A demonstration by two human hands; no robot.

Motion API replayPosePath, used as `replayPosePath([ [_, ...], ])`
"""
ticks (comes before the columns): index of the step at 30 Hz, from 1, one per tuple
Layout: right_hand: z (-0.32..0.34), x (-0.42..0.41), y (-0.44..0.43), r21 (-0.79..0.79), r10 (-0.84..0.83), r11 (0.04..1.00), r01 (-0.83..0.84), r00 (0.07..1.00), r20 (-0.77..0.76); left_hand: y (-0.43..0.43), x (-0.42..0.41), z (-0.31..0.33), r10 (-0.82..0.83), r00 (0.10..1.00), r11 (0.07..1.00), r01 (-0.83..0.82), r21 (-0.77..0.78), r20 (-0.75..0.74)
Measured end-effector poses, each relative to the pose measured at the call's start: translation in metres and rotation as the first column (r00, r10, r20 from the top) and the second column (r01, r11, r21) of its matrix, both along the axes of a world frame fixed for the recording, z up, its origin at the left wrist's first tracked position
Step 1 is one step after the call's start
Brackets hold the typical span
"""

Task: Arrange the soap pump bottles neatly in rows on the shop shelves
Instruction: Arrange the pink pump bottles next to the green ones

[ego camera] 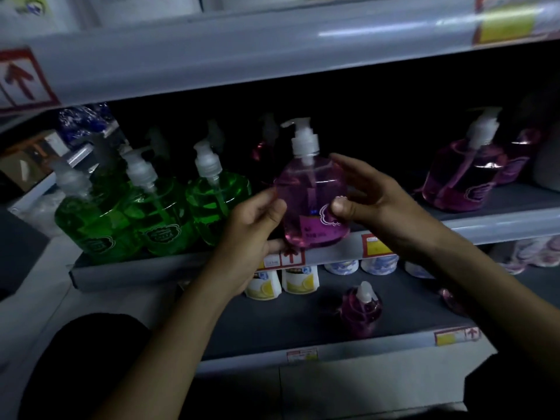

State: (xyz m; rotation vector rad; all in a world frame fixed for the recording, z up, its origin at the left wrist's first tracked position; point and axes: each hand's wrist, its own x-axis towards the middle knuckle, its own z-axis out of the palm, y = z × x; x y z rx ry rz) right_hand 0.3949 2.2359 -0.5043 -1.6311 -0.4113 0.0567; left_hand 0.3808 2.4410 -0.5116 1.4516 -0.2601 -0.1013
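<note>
Pink soap bottle [312,198] stands upright between my hands, left hand [257,219] and right hand [363,195] pinching its sides; the gap beside the green bottles [212,201] lies straight ahead.

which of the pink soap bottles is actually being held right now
The pink bottle at the middle shelf's front edge, gripped between the left hand and right hand. The other pink bottles stand untouched.
</note>
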Motion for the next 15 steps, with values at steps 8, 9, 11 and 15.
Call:
replayPosePath([
  [8,0.003,0.007,0.015,-0.006,-0.248,0.967,0.253,0.951,0.183,-0.004,-0.003,0.006,0.298,0.730,0.694,-0.608,0.386,0.615],
  [9,0.003,0.011,0.018,-0.029,-0.286,0.954,0.298,0.936,0.204,0.002,-0.004,0.007,0.330,0.584,0.536,-0.763,0.363,0.742],
  [11,-0.001,0.019,0.025,-0.084,-0.330,0.930,0.358,0.913,0.239,0.017,-0.003,0.008,0.312,0.452,0.364,-0.870,0.334,0.836],
  [15,-0.014,0.031,0.042,-0.152,-0.317,0.921,0.359,0.917,0.243,0.037,0.003,0.009,0.303,0.531,0.223,-0.847,0.483,0.791],
])
